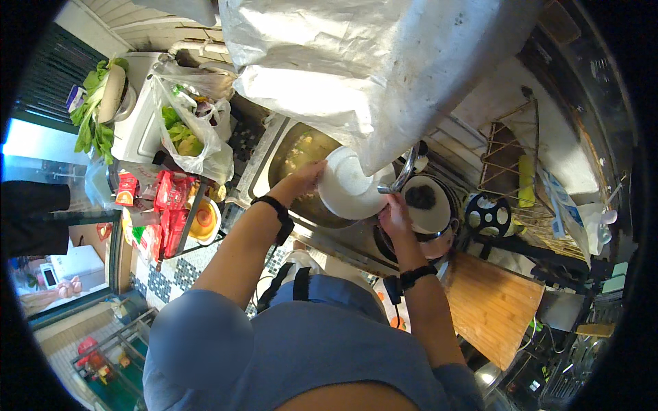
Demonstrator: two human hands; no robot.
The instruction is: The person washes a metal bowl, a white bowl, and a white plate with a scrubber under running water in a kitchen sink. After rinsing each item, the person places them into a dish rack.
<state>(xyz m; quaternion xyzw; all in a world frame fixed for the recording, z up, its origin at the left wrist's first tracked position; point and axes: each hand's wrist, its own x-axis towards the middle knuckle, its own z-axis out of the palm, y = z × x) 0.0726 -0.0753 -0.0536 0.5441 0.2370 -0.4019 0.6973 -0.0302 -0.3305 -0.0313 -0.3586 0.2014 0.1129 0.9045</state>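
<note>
A white plate [345, 198] is held over the sink between my two hands. My left hand [308, 176] grips its left rim, and my right hand [396, 216] has hold of the lower right rim, close under the metal faucet [398, 181]. Below the plate, cloudy water with floating food bits [295, 149] fills the left basin. To the right of my right hand sits a white bowl [434, 218] with a dark scouring pad [420, 197] in it. The bowl rests in or on a metal pot [442, 244]; the exact contact is hidden.
White plastic sheeting [308, 46] hangs over the sink's far side. A wooden cutting board [493, 308] lies at the right, below a wire rack [509, 149]. On the left are a plastic bag of greens [185, 133], red packets [172, 205] and a yellow bowl [205, 221].
</note>
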